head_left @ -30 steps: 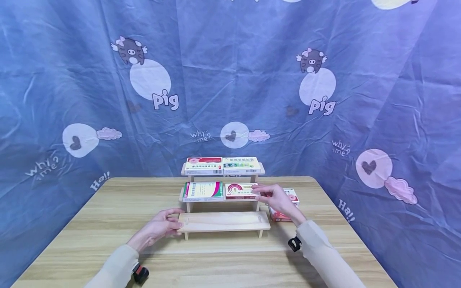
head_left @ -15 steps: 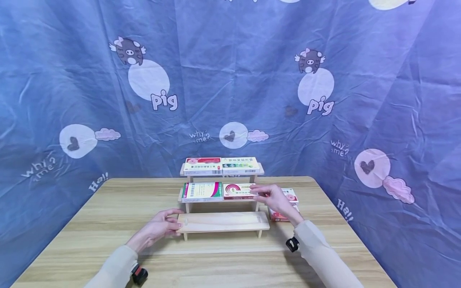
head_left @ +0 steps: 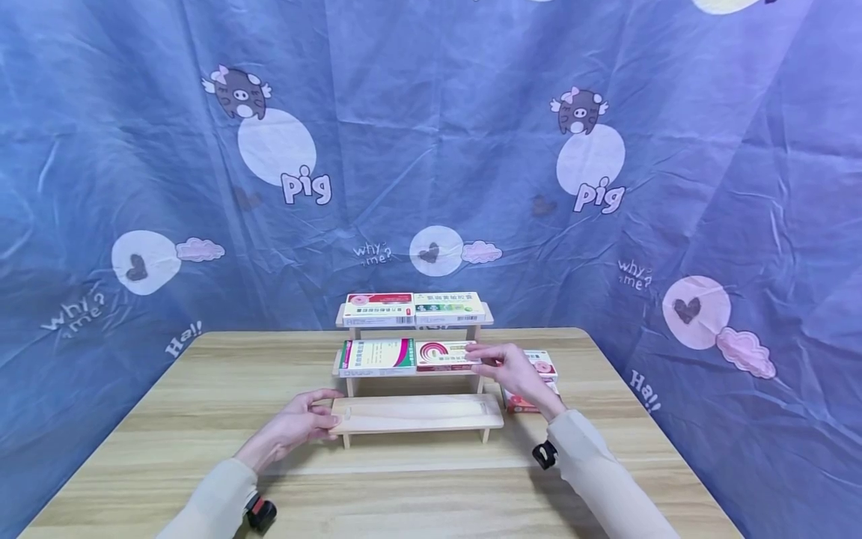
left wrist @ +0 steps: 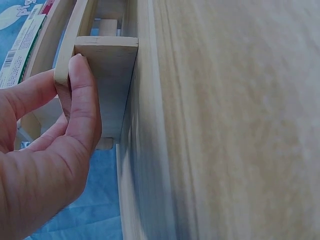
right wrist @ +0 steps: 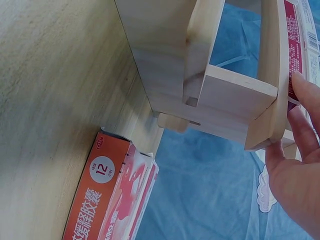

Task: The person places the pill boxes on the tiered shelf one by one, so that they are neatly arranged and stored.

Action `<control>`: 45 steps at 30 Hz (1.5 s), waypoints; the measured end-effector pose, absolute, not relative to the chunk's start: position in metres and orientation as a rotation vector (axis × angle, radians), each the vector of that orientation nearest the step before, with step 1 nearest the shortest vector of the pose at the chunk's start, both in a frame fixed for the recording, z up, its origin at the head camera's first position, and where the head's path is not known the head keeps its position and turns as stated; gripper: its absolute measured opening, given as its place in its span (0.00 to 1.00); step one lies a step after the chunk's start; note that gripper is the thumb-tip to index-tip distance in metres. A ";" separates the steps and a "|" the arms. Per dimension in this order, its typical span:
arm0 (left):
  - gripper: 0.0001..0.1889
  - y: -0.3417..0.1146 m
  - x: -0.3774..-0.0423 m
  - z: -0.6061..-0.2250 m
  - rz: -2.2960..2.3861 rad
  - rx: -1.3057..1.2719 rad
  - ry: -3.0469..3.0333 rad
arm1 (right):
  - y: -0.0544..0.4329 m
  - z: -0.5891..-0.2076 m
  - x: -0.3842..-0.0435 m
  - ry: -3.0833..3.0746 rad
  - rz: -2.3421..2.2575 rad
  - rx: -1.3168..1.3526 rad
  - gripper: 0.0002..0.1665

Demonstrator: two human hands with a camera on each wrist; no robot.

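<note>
A blue backdrop cloth (head_left: 438, 165) printed with winged pigs, hearts and clouds hangs behind a wood-grain table (head_left: 404, 498). The right hand (head_left: 513, 370) pinches the right end of a medicine box (head_left: 441, 358) with red curved stripes, which lies flat on the middle tier of a three-tier wooden stand (head_left: 417, 415). The left hand (head_left: 303, 425) grips the left end of the stand's bottom tier, thumb and fingers on either side of the board. Just left of the striped box lies a green-and-magenta carton (head_left: 377, 357). On the top tier, a red-and-white carton (head_left: 378, 309) sits beside a yellow-and-green carton (head_left: 447, 308). Right of the stand, orange-and-pink cartons (right wrist: 95, 185) rest on the table, one marked "12".
</note>
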State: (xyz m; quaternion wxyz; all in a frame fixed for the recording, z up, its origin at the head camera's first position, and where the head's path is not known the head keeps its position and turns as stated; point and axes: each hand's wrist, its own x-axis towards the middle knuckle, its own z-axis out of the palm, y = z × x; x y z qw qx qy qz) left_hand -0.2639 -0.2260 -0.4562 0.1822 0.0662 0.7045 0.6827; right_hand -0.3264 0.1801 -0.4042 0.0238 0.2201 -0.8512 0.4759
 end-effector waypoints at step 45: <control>0.37 -0.231 -0.262 -0.452 1.803 0.221 2.145 | 0.311 -0.432 -0.334 -2.846 1.421 0.488 0.23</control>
